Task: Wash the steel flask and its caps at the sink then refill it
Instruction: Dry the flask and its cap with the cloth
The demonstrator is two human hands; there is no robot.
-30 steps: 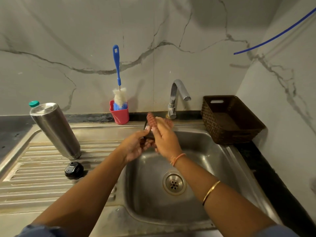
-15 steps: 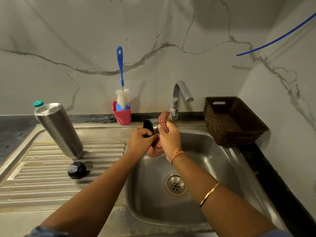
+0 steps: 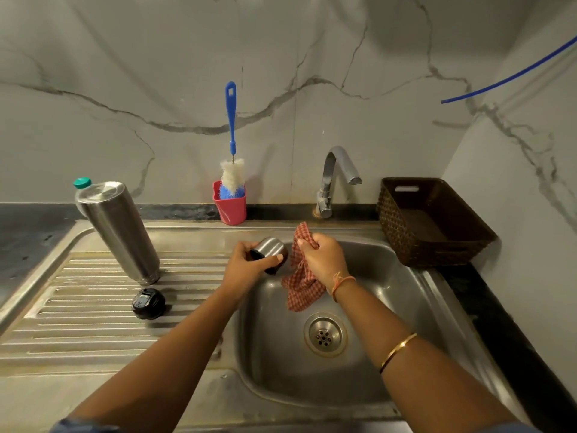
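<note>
The steel flask (image 3: 120, 231) stands upside down on the ribbed drainboard (image 3: 78, 310) at the left. A black inner cap (image 3: 148, 304) lies on the drainboard in front of it. My left hand (image 3: 246, 266) grips the steel cup-shaped outer cap (image 3: 271, 247) at the basin's left rim. Just to the right, my right hand (image 3: 323, 260) grips a red checked cloth (image 3: 301, 285) that hangs into the sink basin (image 3: 390, 307). Cloth and cap are slightly apart.
The tap (image 3: 335, 179) stands behind the basin with no water running. A pink cup (image 3: 230, 205) holds a blue-handled bottle brush (image 3: 231, 142). A brown wicker basket (image 3: 432, 220) sits right of the sink. A green-capped bottle (image 3: 82, 183) peeks out behind the flask. The drain (image 3: 324, 335) lies mid-basin.
My hands have come apart: the cloth was wrapped against the steel cap, and now it hangs free in my right hand while my left holds the cap lower and to the left.
</note>
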